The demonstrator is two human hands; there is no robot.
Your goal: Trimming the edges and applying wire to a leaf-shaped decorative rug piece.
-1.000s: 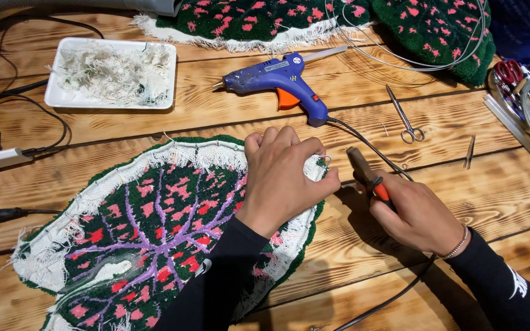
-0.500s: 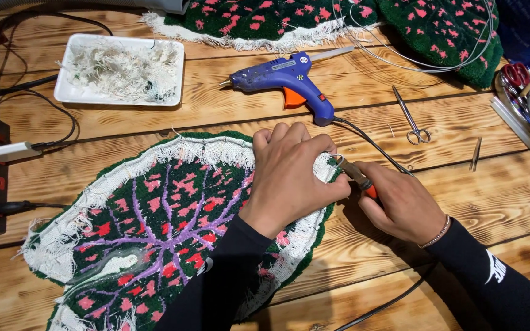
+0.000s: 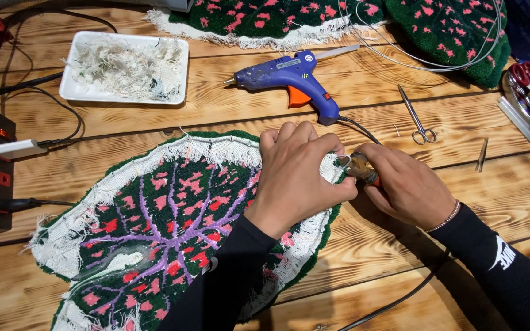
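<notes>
Left hand (image 3: 299,178) presses flat on the leaf-shaped tufted rug (image 3: 173,227); beside it, right hand's (image 3: 409,190) grip closes on pliers (image 3: 358,167) at its fringed edge, much white border untrimmed.

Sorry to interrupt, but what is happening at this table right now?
A person is working on a leaf-shaped tufted rug lying face-down on a wooden table. The left hand presses down the rug's white fringed edge, while the right hand holds a small pair of pliers against that edge. A blue glue gun, small scissors and a white tray of thread scraps lie beyond.
</notes>
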